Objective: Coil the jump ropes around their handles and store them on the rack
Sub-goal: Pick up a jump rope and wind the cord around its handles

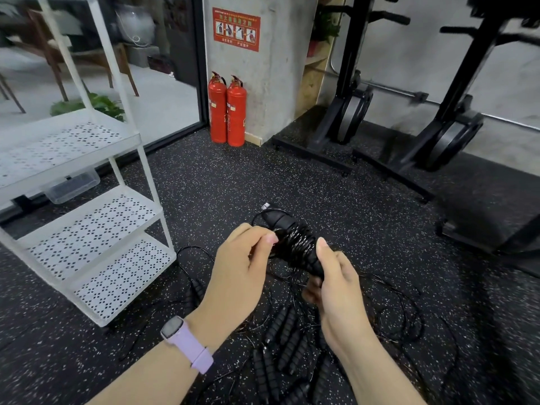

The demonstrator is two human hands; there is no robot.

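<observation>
I see the right hand gripping the rope-wound handles; left hand pinches the thin rope beside them. White rack stands left.

Speckled floor bears loose jump ropes beside white rack.

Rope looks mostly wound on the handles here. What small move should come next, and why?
Probably one more wrap: the left hand pinches the thin cord beside the coil on the handles, which the right hand grips at the lower end. A loop still trails near the tip, so it isn't ready for the white rack.
</observation>
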